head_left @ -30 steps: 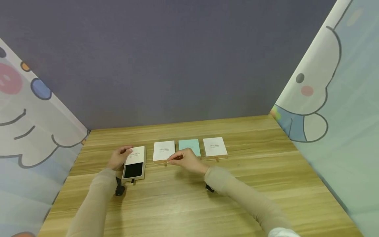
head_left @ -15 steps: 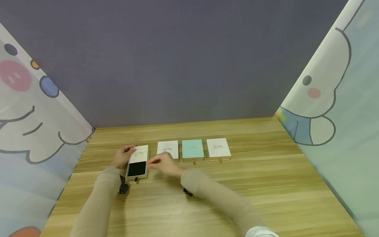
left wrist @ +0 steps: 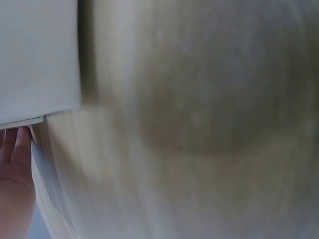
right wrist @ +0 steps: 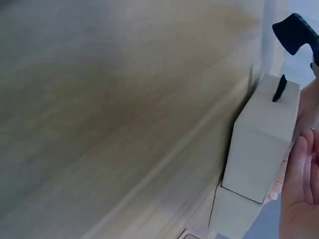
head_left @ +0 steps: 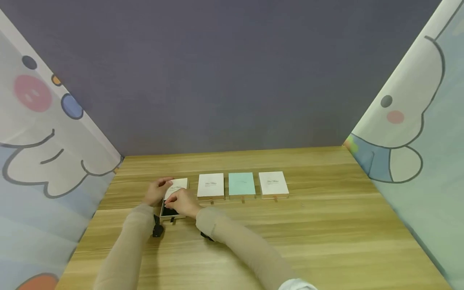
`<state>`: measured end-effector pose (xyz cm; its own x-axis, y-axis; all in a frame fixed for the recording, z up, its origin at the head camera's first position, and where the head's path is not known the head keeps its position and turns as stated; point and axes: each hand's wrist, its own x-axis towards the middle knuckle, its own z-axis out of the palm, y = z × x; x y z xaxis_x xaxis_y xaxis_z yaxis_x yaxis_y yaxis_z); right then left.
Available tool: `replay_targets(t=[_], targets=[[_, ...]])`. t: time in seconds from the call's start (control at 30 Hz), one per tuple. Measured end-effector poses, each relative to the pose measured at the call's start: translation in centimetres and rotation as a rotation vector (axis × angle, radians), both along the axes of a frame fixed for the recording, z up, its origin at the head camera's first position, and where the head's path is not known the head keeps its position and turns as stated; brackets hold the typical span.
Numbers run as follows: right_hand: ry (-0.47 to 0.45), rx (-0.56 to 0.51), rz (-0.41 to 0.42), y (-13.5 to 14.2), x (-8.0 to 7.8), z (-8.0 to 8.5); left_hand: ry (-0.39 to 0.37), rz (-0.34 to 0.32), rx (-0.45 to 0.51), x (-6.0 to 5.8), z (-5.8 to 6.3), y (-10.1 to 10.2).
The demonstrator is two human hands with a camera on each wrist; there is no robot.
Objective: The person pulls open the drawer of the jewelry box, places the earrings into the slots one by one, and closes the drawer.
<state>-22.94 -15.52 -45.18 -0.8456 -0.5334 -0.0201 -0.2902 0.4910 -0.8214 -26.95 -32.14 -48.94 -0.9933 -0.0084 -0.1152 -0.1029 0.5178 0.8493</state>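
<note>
At the left of the row, a white drawer box (head_left: 179, 184) has its tray (head_left: 168, 217) with a black lining pulled partly out toward me. My left hand (head_left: 156, 191) holds the sleeve by its left side; in the left wrist view its fingers (left wrist: 21, 149) lie against the box edge. My right hand (head_left: 183, 202) is over the black lining, thumb and fingertips pinched together. In the right wrist view a tiny shiny piece (right wrist: 312, 129) shows at those fingertips; its kind is too small to tell. The hand hides part of the tray.
To the right stand a white box (head_left: 211, 185), a mint-green box (head_left: 241, 183) and another white box (head_left: 273, 183), all closed with ribbon tabs in front. A tiny speck (head_left: 302, 205) lies on the wooden table (head_left: 326, 225). A dark wall panel (head_left: 232, 80) rises behind.
My right hand has moved left from in front of the closed boxes to over the pulled-out tray. The left hand keeps its hold on the box. The head view has shifted slightly.
</note>
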Motion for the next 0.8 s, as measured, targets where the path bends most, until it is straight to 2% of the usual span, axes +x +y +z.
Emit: replay_targets(t=[0.1,0.27,0.53,0.67,0.8], targets=[[0.01,0.036,-0.025,-0.42,-0.08,-0.35,0.007,0.01,0.001,0.12,0.01,0.23],[-0.03,0.066,-0.038,-0.71,-0.2,-0.54,0.018,0.013,-0.015,0.06,-0.3,0.01],[-0.093,0.174,-0.045,-0.74,-0.49,-0.3,0.08,-0.018,0.052,0.09,-0.41,0.45],[-0.166,0.151,-0.051,-0.83,-0.57,-0.14,0.083,-0.013,0.041,0.16,-0.36,0.51],[-0.252,0.074,-0.072,-0.86,-0.49,0.07,0.068,-0.001,0.048,0.21,-0.29,0.28]])
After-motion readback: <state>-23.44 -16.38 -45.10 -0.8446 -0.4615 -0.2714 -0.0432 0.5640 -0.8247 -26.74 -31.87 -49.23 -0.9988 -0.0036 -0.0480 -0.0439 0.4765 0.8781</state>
